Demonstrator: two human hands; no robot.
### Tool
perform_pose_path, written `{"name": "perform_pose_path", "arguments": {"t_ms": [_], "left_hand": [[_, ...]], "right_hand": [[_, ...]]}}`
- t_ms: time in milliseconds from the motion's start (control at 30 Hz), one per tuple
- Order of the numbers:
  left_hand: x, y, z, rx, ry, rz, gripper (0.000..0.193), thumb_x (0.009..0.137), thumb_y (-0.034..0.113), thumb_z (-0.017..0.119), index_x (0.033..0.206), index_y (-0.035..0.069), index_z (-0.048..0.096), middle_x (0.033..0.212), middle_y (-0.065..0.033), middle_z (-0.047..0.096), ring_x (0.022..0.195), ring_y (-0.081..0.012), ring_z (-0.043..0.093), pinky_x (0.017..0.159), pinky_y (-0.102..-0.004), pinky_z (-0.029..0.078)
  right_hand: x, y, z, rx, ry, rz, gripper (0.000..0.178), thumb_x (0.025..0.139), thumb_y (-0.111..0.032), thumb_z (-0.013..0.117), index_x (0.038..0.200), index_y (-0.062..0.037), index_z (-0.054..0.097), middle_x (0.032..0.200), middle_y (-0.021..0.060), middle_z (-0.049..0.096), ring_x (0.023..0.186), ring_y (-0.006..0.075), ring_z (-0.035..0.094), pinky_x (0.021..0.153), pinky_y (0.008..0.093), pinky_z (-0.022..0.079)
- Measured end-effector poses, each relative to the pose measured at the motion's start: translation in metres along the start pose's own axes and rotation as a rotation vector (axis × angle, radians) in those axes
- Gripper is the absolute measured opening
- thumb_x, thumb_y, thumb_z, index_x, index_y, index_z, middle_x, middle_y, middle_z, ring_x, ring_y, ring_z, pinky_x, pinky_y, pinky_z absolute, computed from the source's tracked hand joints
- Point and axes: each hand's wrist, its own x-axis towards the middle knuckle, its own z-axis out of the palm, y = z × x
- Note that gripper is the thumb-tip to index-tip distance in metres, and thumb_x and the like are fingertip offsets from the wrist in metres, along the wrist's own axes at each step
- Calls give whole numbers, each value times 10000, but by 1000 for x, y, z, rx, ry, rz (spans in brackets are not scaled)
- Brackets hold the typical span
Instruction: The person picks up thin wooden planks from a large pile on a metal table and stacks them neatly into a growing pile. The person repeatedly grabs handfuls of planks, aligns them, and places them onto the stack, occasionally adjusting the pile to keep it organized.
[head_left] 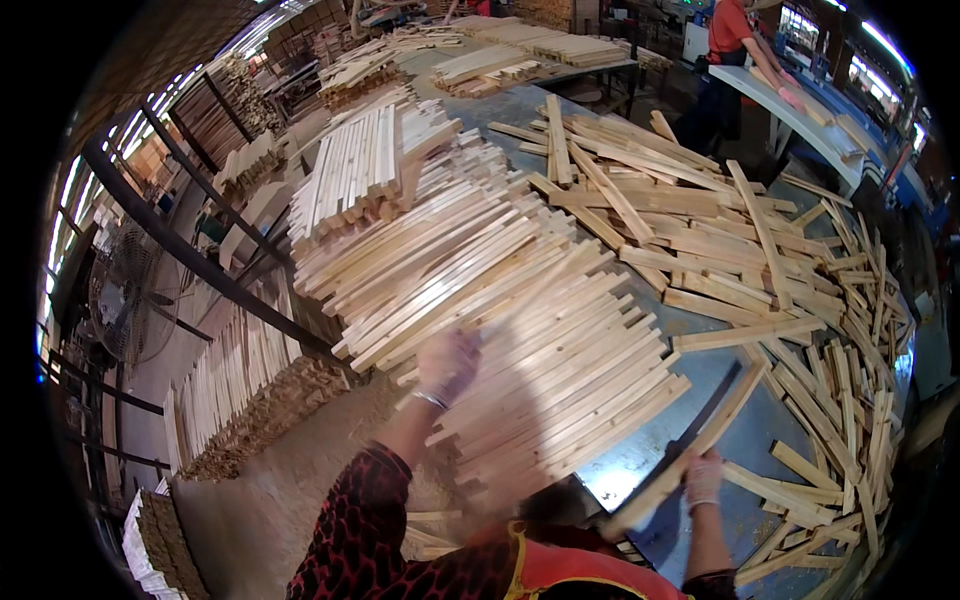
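My right hand [703,478], in a thin pale glove, grips a wooden strip [722,410] near its middle. That strip slants up and away to the right above the metal table [625,455], its near end beside my body. My left hand [447,362] is over the near left edge of a broad layer of wooden strips [560,350] lying side by side. Blur smears its fingers, so I cannot make out whether it holds a strip.
Loose wooden strips [700,235] lie crisscross on the table's right side. A squared bundle [350,165] rests on the far part of the layer. At left stand a dark metal rail [215,275], a stack of strips [250,385] and a fan [130,290]. Another person [735,45] works at far right.
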Motion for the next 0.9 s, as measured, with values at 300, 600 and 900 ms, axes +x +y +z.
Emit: {"name": "perform_pose_path", "arguments": {"t_ms": [300,600,900], "left_hand": [[61,-108,-19,719,283,325,632,980,254,543,1581,78,459,1517,-186,555,1444,-368,465,1235,-525,325],[-18,8,28,483,96,548,745,987,315,631,1632,66,352,1662,-162,366,1533,-357,349,1248,-497,323],[-217,212,188,87,-330,1096,797,880,458,739,1513,52,476,1474,-199,525,1339,-419,534,1062,-529,466]], "right_hand": [[-73,-114,66,88,-487,109,706,904,-358,771,1459,-14,502,1073,213,725,1027,377,709,908,459,552],[11,-8,-163,-1291,-23,-258,379,894,-194,699,1269,-144,679,1128,142,751,1092,331,719,915,486,564],[34,-60,-164,-546,-278,-612,611,798,-238,794,1361,-103,601,1341,173,653,1223,371,621,1035,445,519]]}}
